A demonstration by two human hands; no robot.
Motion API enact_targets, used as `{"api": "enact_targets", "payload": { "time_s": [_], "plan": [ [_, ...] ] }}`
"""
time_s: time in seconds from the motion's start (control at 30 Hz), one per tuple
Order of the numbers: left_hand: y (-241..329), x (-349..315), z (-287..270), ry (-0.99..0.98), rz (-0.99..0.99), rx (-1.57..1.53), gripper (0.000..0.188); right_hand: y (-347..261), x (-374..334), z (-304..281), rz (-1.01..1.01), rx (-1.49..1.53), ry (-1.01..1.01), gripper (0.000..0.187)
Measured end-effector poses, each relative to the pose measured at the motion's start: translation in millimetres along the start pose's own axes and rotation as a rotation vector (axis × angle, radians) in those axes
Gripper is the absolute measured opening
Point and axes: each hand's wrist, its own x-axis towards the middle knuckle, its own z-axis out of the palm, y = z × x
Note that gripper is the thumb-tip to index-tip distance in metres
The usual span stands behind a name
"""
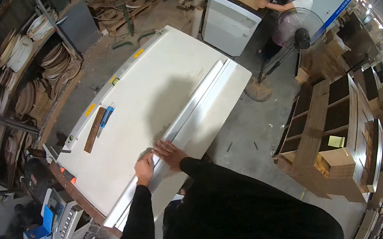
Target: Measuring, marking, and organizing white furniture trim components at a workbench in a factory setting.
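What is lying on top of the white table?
A blue knife, a brown strip, a long level, and long white strips under the left hand and right hand. The tabletop beneath these is hidden.

White lettering runs along a blue strip (338,12) edging a pale machine panel (326,4) at upper right. Two orange labels (90,109) mark a long spirit level (102,95) at the left edge of a white tabletop (150,62), their print too small to read. On a brown wooden cabinet (319,110), a yellow-green note (336,141) shows, its writing, if any, illegible.
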Motion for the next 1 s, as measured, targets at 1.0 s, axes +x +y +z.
{"api": "enact_targets", "payload": {
  "time_s": [1.0],
  "plan": [
    [40.9,-14.0,47.2,0.047,-0.332,-0.348,0.036,456.6,-42.7,-38.8,0.802,0.089,0.445,0.097]
  ]
}}
